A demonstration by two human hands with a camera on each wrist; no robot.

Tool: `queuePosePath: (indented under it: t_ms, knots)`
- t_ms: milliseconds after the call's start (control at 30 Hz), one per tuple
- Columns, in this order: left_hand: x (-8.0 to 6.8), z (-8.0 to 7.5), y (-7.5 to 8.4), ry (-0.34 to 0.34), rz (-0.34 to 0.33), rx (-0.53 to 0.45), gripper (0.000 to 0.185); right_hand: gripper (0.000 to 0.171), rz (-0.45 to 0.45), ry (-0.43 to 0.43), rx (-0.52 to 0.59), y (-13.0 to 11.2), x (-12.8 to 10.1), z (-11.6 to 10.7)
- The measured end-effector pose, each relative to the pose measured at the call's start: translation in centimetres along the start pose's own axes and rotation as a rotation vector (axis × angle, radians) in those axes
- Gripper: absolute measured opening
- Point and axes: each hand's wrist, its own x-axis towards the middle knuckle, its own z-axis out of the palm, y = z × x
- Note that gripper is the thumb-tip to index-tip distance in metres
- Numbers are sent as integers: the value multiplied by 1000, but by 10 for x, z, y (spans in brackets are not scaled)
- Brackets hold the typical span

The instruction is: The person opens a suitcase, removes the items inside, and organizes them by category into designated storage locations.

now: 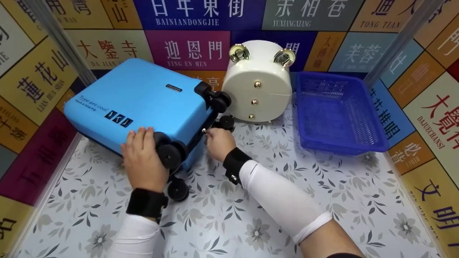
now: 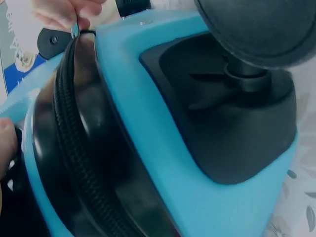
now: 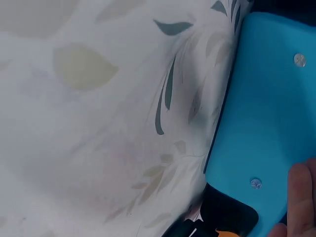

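A light blue suitcase point(image 1: 143, 93) with black wheels point(image 1: 170, 156) lies tilted, its wheeled end facing me. My left hand point(image 1: 145, 163) rests on its near edge beside a wheel, fingers extended over the blue shell. At the wheeled end, my right hand point(image 1: 219, 144) pinches a small metal zipper pull point(image 2: 75, 30). The black zipper point(image 2: 74, 133) runs between the two shells, as the left wrist view shows. In the right wrist view, fingers point(image 3: 301, 197) of my right hand are close to the blue shell, while the pull is out of sight.
A cream-coloured rounded case point(image 1: 256, 89) with gold ears and buttons stands behind my right hand. Right of it sits a blue plastic basket point(image 1: 340, 147). Printed panels point(image 1: 186, 50) wall in the flower-patterned tabletop point(image 1: 272, 208).
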Motion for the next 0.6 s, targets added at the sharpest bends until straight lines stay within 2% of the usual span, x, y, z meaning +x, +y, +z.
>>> queuePosePath:
  t_ms: [133, 267, 433, 600]
  knots:
    - [-3, 0, 7, -15, -13, 52, 99, 25, -6, -4, -2, -4, -2, 0]
    - [-3, -1, 10, -8, -26, 63, 98, 25, -16, -51, 20, -8, -10, 1]
    - [-5, -1, 16, -22, -39, 66, 95, 25, 25, -53, 54, -12, -8, 2]
    - [-7, -2, 25, -40, -5, 97, 77, 27, 51, -61, 39, -8, 7, 2]
